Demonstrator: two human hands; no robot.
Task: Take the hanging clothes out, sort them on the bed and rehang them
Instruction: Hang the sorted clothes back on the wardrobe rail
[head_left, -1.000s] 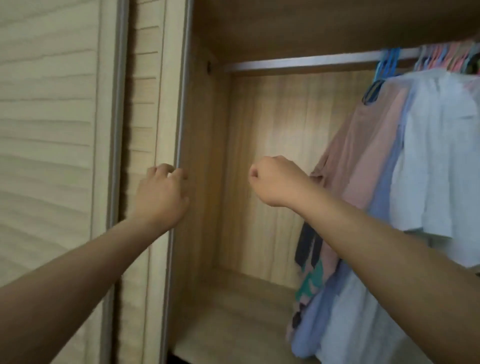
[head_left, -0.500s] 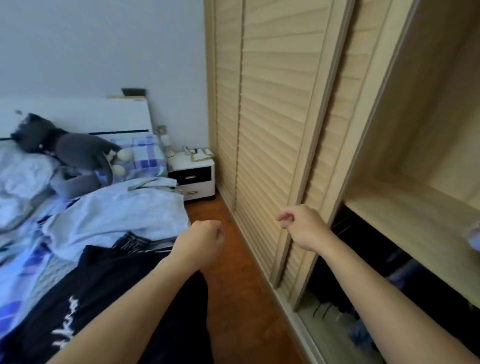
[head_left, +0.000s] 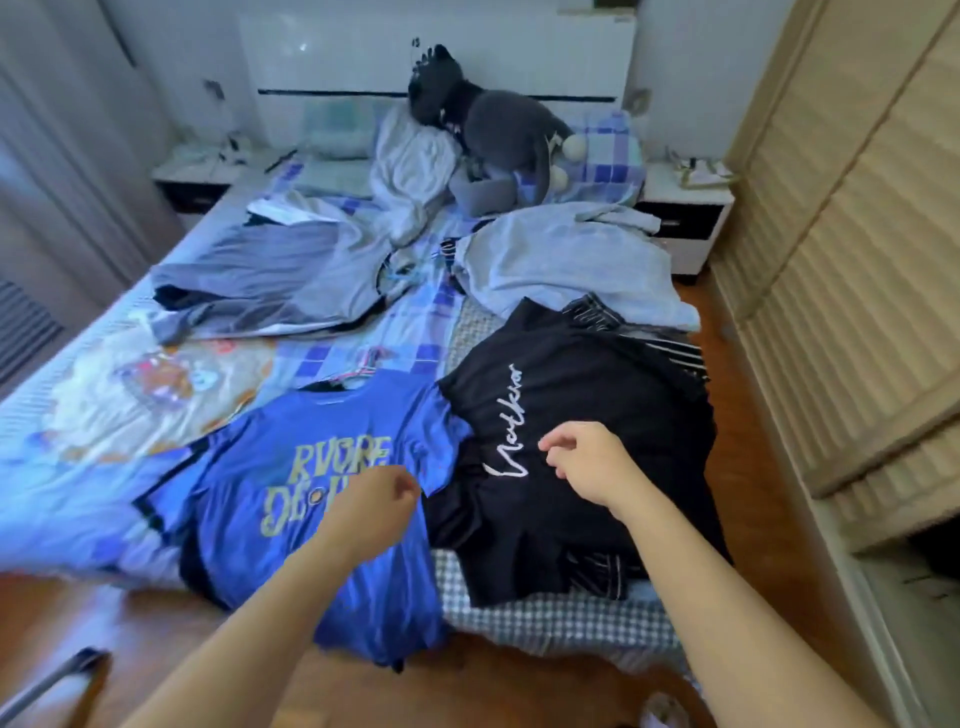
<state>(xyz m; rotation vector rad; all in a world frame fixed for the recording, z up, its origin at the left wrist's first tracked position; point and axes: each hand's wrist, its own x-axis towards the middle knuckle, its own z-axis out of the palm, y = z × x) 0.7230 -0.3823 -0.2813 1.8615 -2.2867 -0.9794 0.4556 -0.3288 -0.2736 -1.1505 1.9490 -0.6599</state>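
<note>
Curtain: pale folds along the far left, beside the bed's left edge.
Bed: fills the middle, with a blue checked sheet; clothes are spread over it.
Left nightstand: white with a dark drawer, at the bed's far left corner.
Grey garments: a flat pile on the left half of the bed, toward the headboard.
Blue T-shirt: lies face up at the near edge of the bed, yellow lettering on the chest, its hem hanging over the edge toward the wooden floor.
My left hand: above the blue T-shirt's right side, fingers loosely curled, narrow, holding nothing.
Plush toy: dark grey, slumped against the white headboard and a checked pillow.
Black T-shirt: on top of a dark pile at the near right corner of the bed, white script across it, touching the blue T-shirt's sleeve.
My right hand: above the black T-shirt, fingers loosely curled, narrow, holding nothing.
Light blue garment: rumpled near the right edge of the bed, just behind the black pile.
Right nightstand: white, at the far right corner.
Wardrobe doors: pale slatted panels down the right side.
</note>
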